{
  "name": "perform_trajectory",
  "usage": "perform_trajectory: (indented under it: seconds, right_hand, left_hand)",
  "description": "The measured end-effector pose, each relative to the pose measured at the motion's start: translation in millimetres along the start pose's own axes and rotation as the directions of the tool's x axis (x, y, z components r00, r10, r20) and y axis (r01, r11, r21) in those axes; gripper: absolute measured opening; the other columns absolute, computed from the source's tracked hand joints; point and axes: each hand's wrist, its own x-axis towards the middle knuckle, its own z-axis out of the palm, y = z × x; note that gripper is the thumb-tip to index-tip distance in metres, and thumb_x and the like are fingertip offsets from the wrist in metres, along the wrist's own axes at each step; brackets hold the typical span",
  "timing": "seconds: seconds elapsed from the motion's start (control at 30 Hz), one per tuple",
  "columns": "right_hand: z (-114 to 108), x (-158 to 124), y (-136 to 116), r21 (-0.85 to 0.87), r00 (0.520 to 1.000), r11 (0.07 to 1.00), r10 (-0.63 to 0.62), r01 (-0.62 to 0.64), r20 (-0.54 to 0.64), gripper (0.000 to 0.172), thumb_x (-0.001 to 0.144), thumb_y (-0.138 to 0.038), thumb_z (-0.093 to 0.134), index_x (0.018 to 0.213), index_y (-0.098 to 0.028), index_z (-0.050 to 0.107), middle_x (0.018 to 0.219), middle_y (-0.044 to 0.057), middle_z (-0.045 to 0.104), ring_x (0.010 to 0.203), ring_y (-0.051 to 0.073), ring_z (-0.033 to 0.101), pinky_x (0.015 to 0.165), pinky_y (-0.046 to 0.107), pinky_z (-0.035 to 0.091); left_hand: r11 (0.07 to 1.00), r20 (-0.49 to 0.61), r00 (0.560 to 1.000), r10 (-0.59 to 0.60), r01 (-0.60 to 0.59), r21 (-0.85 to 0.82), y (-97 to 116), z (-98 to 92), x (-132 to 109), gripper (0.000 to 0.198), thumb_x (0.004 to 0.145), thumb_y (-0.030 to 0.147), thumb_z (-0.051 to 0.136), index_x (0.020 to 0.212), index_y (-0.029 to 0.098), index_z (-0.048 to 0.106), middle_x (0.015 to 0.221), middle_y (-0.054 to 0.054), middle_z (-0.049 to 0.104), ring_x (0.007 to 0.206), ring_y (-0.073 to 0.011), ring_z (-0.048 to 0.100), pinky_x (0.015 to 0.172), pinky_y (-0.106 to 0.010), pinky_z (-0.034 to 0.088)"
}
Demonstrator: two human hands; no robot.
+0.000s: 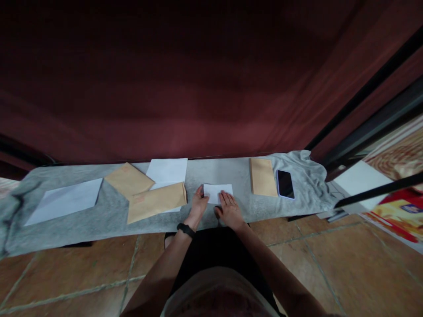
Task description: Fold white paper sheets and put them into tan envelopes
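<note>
Left hand [198, 204] grips white paper [214, 192]; right hand [231, 214] flat atop (brown envelopes [157, 202] left, phone [285, 184] right).

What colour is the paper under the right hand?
The paper is white; it shows best in the head view.

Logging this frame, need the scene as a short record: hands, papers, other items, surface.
left hand: at the left edge of the small white paper, grip unclear
right hand: fingers spread on the paper's right part
left of hands: long brown envelope overlapping a second brown envelope and a white sheet
far left: another white sheet
right of hands: thick brown stack, then phone, screen dark
surface: grey cloth
worn: dark wristband, left wrist
</note>
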Motion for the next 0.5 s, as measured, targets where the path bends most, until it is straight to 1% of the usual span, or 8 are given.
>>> perform_trajectory:
  seconds: [0.1, 0.17, 0.23, 0.3, 0.37, 0.4, 0.43, 0.5]
  right_hand:
    - [-11, 8, -4, 0.226, 0.996, 0.972, 0.072, -0.058, -0.054, 0.048, 0.101, -0.02, 0.037, 0.145, -0.01, 0.053, 0.147, 0.016, 0.057, 0.137, 0.025, 0.053, 0.117, 0.041, 0.041]
    - [-19, 16, -7, 0.471, 0.978, 0.875, 0.182, -0.112, -0.105, 0.044, 0.102, -0.023, 0.034, 0.137, -0.015, 0.06, 0.137, 0.013, 0.066, 0.127, 0.023, 0.062, 0.11, 0.04, 0.047]
    - [-24, 26, -12, 0.734, 0.93, 0.662, 0.349, -0.156, -0.117, 0.037, 0.101, -0.034, 0.04, 0.123, -0.019, 0.066, 0.121, 0.009, 0.074, 0.112, 0.023, 0.069, 0.101, 0.04, 0.053]
    - [-27, 34, -19, 0.924, 0.87, 0.353, 0.49, -0.146, -0.049, 0.031, 0.096, -0.043, 0.05, 0.11, -0.022, 0.068, 0.106, 0.006, 0.078, 0.096, 0.021, 0.072, 0.09, 0.038, 0.058]
    - [-27, 37, -26, 0.993, 0.831, 0.061, 0.553, -0.102, 0.052, 0.028, 0.089, -0.045, 0.059, 0.103, -0.022, 0.067, 0.098, 0.003, 0.078, 0.084, 0.02, 0.072, 0.08, 0.035, 0.059]
    - [-26, 37, -29, 0.996, 0.82, -0.043, 0.566, -0.082, 0.092, 0.027, 0.085, -0.044, 0.063, 0.101, -0.022, 0.066, 0.096, 0.003, 0.077, 0.081, 0.019, 0.072, 0.077, 0.034, 0.059]
    - [-24, 36, -30, 0.991, 0.808, -0.11, 0.576, -0.07, 0.121, 0.027, 0.081, -0.042, 0.067, 0.099, -0.021, 0.066, 0.095, 0.003, 0.077, 0.079, 0.019, 0.072, 0.074, 0.033, 0.059]
    - [-21, 32, -28, 0.985, 0.78, -0.158, 0.607, -0.07, 0.153, 0.029, 0.076, -0.039, 0.071, 0.098, -0.021, 0.066, 0.095, 0.003, 0.076, 0.078, 0.019, 0.071, 0.072, 0.031, 0.058]
  left_hand:
    - [0.974, 0.015, 0.999, -0.051, 0.053, -0.218, 10, 2.1, -7, 0.053, 0.078, 0.025, 0.073, 0.129, 0.016, 0.061, 0.097, -0.006, 0.072, 0.082, -0.0178, 0.069, 0.072, -0.028, 0.055]
    - [0.9, 0.035, 0.994, -0.102, 0.107, -0.422, 18, 1.8, -10, 0.051, 0.081, 0.037, 0.074, 0.127, 0.017, 0.063, 0.106, -0.008, 0.071, 0.09, -0.0176, 0.069, 0.075, -0.027, 0.054]
    - [0.839, 0.052, 0.986, -0.16, 0.164, -0.519, 22, 1.0, -12, 0.049, 0.084, 0.04, 0.074, 0.127, 0.019, 0.062, 0.112, -0.009, 0.07, 0.098, -0.0169, 0.068, 0.079, -0.026, 0.054]
    - [0.828, 0.078, 0.975, -0.209, 0.219, -0.516, 21, 0.9, -15, 0.052, 0.081, 0.035, 0.078, 0.128, 0.021, 0.06, 0.109, -0.007, 0.071, 0.097, -0.0163, 0.068, 0.079, -0.026, 0.054]
    - [0.837, 0.138, 0.964, -0.226, 0.265, -0.479, 14, 2.2, -18, 0.059, 0.076, 0.027, 0.08, 0.131, 0.021, 0.058, 0.103, -0.006, 0.072, 0.09, -0.0161, 0.068, 0.075, -0.025, 0.054]
    - [0.846, 0.166, 0.961, -0.22, 0.273, -0.457, 10, 3.1, -20, 0.063, 0.075, 0.024, 0.08, 0.133, 0.02, 0.057, 0.1, -0.005, 0.072, 0.085, -0.016, 0.068, 0.072, -0.025, 0.054]
    - [0.858, 0.182, 0.96, -0.212, 0.272, -0.436, 6, 3.7, -20, 0.068, 0.074, 0.021, 0.079, 0.137, 0.02, 0.054, 0.098, -0.004, 0.072, 0.082, -0.0157, 0.068, 0.07, -0.025, 0.054]
    - [0.894, 0.165, 0.97, -0.178, 0.23, -0.385, -1, 2.9, -18, 0.081, 0.073, 0.016, 0.074, 0.148, 0.019, 0.044, 0.094, -0.003, 0.072, 0.078, -0.0153, 0.067, 0.071, -0.025, 0.054]
